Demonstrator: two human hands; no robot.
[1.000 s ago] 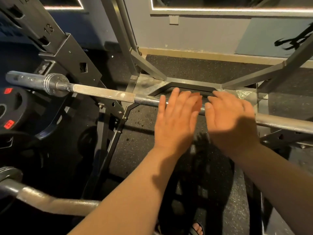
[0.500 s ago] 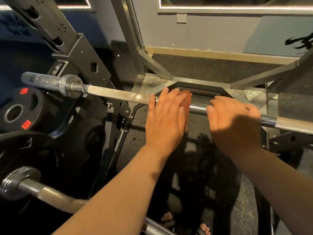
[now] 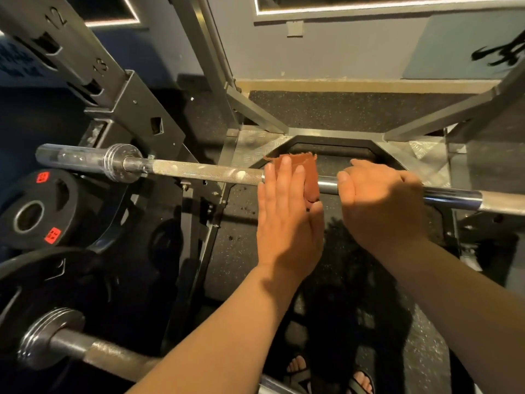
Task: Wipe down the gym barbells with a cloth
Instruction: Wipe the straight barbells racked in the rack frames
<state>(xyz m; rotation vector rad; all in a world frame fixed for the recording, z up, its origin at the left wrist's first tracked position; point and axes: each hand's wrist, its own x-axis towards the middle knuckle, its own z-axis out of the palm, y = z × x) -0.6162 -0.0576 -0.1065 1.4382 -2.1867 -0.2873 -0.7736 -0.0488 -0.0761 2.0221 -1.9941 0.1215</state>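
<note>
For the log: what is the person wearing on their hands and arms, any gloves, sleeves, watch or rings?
Nothing shows. The left hand and right hand are ungloved, and both forearms are bare to the frame edge, with no sleeve, watch, wristband or ring in view.

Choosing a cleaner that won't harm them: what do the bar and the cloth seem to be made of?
Bar: likely steel, chrome-like finish; the smooth stretch mirrors light, the left stretch shows cross-hatched knurling. Cloth: seemingly woven fabric, rust-orange, matte; its top edge is frayed.
</note>
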